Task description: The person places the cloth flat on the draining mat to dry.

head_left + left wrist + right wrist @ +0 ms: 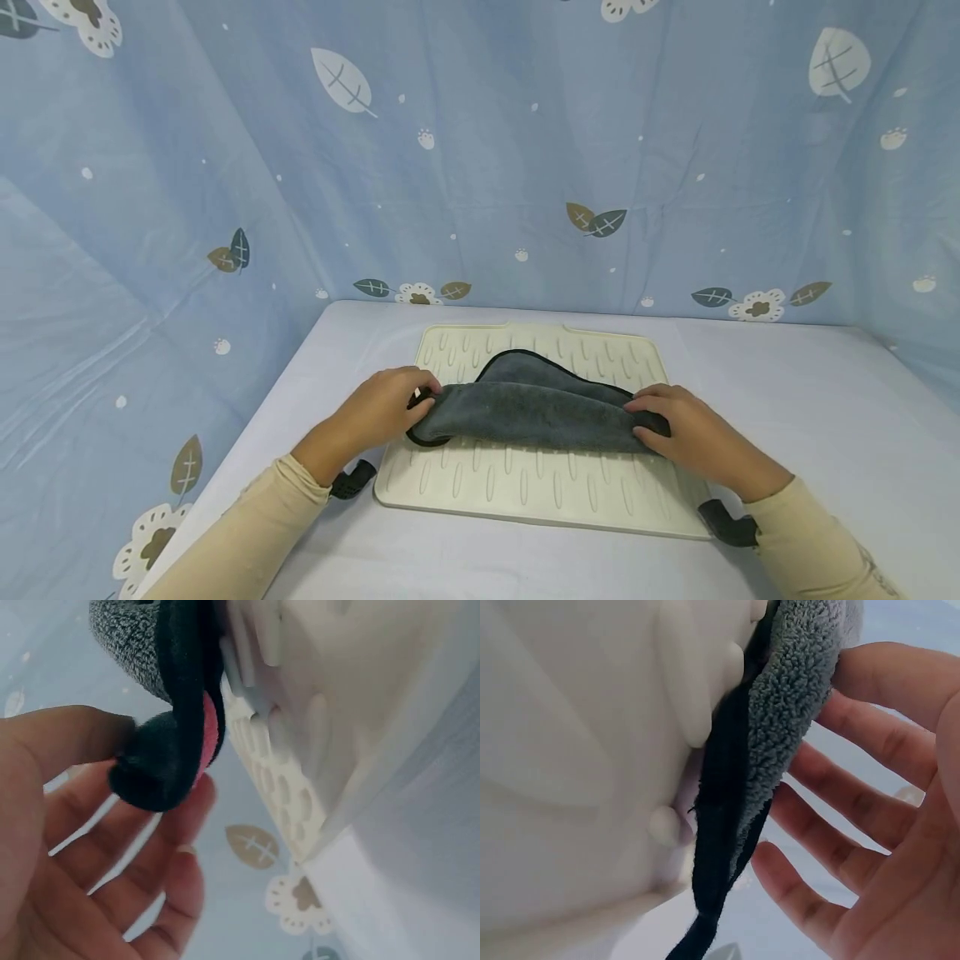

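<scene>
A grey plush cloth with black edging lies folded over itself across a cream ridged mat; part of its back layer shows behind the fold. At the cloth's left end, my left hand pinches a corner between thumb and fingers. The left wrist view shows the thumb on the dark cloth, with a pink strip along its edge. My right hand holds the right end of the fold. In the right wrist view its thumb and fingertips touch the fluffy cloth beside the black edging.
The mat rests on a table with a white cover. Behind and to the left hangs a blue curtain with leaves and flowers. Black wrist pieces show below both forearms, near the mat's front corners.
</scene>
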The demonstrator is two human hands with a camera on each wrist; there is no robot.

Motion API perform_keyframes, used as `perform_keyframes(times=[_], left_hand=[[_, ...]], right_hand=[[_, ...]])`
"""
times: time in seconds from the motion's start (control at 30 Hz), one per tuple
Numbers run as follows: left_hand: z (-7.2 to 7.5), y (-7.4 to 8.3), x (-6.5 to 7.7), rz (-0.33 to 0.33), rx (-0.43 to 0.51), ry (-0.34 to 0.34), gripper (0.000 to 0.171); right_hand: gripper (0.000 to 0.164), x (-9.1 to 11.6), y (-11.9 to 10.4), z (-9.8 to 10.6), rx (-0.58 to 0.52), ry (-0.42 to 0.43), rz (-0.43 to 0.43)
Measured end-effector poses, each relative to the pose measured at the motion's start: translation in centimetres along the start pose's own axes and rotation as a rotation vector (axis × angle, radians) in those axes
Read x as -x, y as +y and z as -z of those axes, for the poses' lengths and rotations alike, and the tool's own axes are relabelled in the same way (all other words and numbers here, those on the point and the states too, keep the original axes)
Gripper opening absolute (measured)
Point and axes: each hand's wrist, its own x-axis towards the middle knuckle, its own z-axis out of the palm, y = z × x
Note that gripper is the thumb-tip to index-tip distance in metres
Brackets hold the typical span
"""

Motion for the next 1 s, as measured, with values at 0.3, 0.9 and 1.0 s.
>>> perform_keyframes(times=[0.3,0.9,1.0], left_hand=[[0.5,0.4,0.1,-0.148,0.082,0.111,0.008],[0.9,0.1,0.2,-0.098,0.160,-0.089,0.010],[0.4,0.2,0.2,0.004,0.083,-0.113,0.028]], right_hand=[[0.018,-0.1,0.1,-0.3,0.014,0.012,0.053],[0.012,0.0,0.0,0.2,-0.032,-0.039,0.057],[0.008,0.0,-0.1,0.1,-0.034,-0.037,0.021]])
